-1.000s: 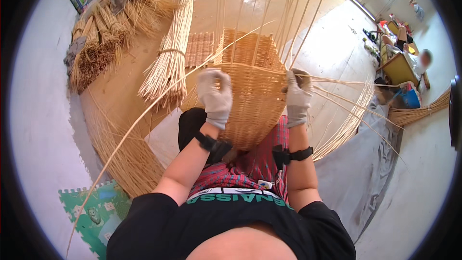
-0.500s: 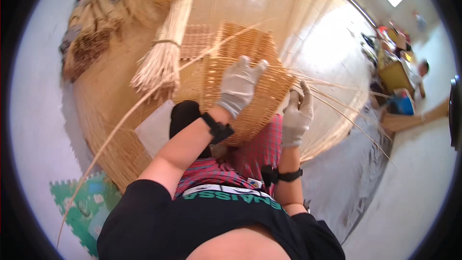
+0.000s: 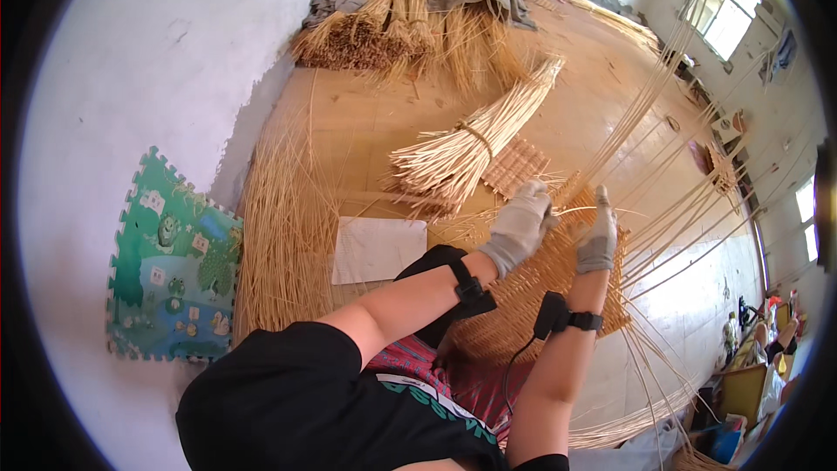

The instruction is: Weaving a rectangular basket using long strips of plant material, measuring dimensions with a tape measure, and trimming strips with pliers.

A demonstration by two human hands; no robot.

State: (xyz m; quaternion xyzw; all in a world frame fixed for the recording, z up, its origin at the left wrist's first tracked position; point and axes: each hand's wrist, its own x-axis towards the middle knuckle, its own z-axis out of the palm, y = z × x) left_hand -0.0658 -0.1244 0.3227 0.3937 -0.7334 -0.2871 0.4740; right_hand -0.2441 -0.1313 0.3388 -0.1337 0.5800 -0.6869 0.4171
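Observation:
A tan woven wicker basket (image 3: 506, 323), its long unwoven strands (image 3: 649, 126) fanning out at the far right, rests tilted across my lap. My left hand (image 3: 520, 225), in a pale grey work glove, is at its far edge, fingers curled closed around a thin wicker strand (image 3: 621, 210). That strand runs rightward past my other hand. My right hand (image 3: 598, 234), gloved too, lies along the basket's right part with its fingers stretched upward and holds nothing visible. Part of the basket's far edge is hidden behind my hands.
Beyond the basket lie a flat woven panel (image 3: 519, 167) and a tied bundle of pale strands (image 3: 488, 135). Loose strands (image 3: 283, 218) cover the floor at left, beside a green foam play mat (image 3: 179, 266). A white sheet (image 3: 379, 250) lies nearby. More bundles (image 3: 384, 30) are stacked far back.
The view has swung to the right. My left hand has moved from the basket's face to its far edge and closed on a strand; my right hand has come from beside the basket onto it.

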